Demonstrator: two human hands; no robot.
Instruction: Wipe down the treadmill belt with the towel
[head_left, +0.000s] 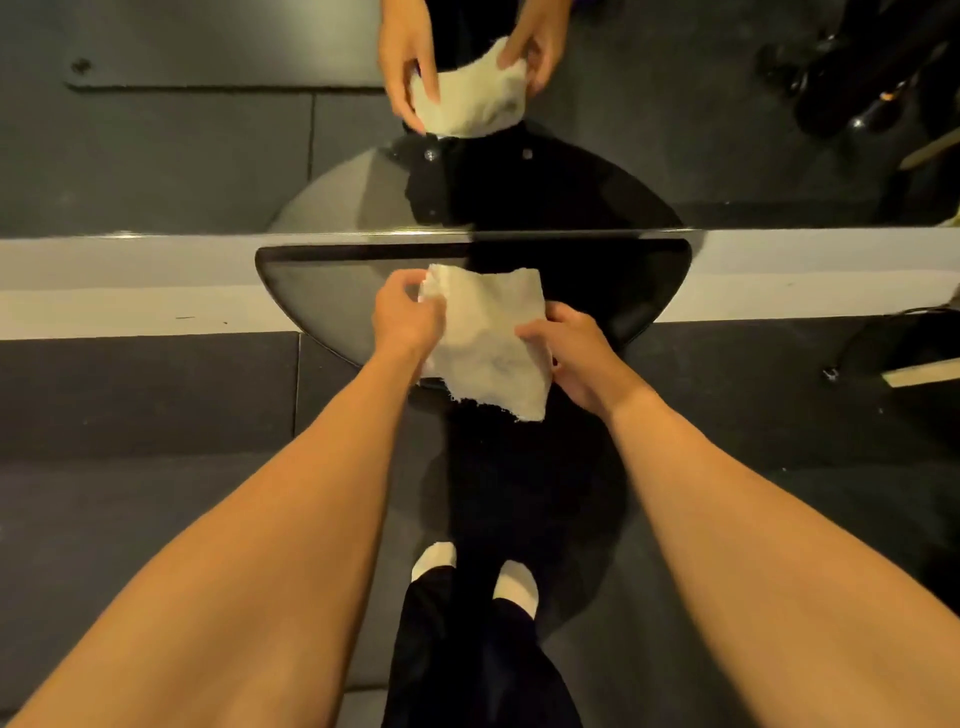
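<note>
Left hand and right hand pinch opposite sides of the towel, held aloft; wiping seems not yet begun

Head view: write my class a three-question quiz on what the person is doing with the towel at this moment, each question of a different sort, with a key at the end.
1. True or false: the towel lies spread out with no hand on it.
2. What holds the towel? A. the left hand alone. B. the right hand alone. C. both hands.
3. Fill the gap: the second towel and pair of hands at the top of the picture are a reflection in a ____.
Key: 1 false; 2 C; 3 mirror.
</note>
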